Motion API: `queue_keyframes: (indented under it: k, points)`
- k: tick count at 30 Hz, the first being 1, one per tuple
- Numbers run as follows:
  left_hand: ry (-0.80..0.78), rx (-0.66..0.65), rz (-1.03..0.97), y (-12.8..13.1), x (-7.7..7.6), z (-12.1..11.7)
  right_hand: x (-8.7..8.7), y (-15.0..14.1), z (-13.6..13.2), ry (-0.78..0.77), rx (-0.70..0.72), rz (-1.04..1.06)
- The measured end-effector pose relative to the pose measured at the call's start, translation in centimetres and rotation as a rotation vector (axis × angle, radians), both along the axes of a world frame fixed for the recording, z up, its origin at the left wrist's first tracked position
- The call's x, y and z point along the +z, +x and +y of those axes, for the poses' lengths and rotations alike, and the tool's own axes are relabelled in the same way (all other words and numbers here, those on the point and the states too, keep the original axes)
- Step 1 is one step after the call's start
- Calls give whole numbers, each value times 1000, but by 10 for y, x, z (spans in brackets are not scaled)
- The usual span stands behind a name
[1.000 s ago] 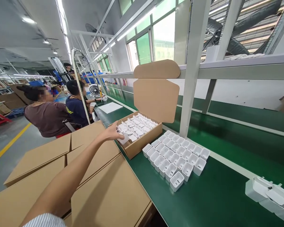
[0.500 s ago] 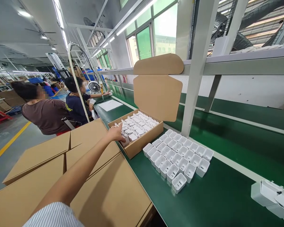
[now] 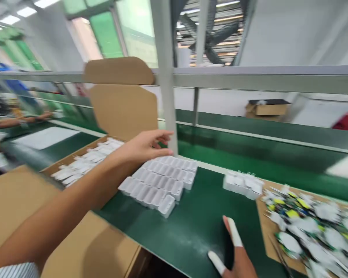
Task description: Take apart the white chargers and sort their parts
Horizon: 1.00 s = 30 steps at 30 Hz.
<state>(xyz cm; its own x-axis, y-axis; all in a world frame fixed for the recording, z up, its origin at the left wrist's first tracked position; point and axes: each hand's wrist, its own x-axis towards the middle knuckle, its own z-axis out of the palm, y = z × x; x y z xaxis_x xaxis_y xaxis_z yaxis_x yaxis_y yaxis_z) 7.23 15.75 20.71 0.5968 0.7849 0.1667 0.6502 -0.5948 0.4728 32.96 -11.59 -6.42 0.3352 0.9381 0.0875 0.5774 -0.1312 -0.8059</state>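
My left hand hangs over the far side of the block of white plastic housings, its fingers apart and nothing visible in them. Those housings stand in rows on the green bench. My right hand comes in at the bottom edge with white finger cots on the spread thumb and finger, and holds nothing. Beyond it sits a short row of white pronged housings. Partly behind my left arm lies the lidded cardboard box, filled with white parts.
A cardboard sheet on the right bears a heap of circuit boards and white parts, with tweezers at its edge. Closed cartons stand front left. A white post rises behind the housings. A co-worker's arm reaches in far left.
My left hand has left the parts in the cardboard box and moved right, over the housings. The view has swung right, bringing in my right hand and the heap of boards.
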Motion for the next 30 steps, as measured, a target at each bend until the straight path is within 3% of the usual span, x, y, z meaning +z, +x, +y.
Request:
queue_keyframes:
  k: [3,5,8,12,15,18,24,28,30]
  points:
    - [-134,-308,189,102,-33,-11,-5,3,5,17,28,27]
    - [-120,-420,321,163,-60,-19,-6,3,9,18,73,86]
    - [-65,-410,462,234,-95,-23,-1,3,12,3,83,178]
    - [-66,-394,550,287,-117,-15,6,7,11,7,138,271]
    - [-68,-405,592,301,-120,-7,9,11,12,-2,151,300]
    - [-53,-431,620,297,-118,-4,13,12,12,-22,142,330]
    - [-120,-594,686,250,-113,-13,19,11,11,25,83,405]
    - [-141,-759,682,218,-109,-31,5,9,12,156,-100,393]
    - [-135,-733,617,206,-105,-39,-2,8,13,238,-172,402]
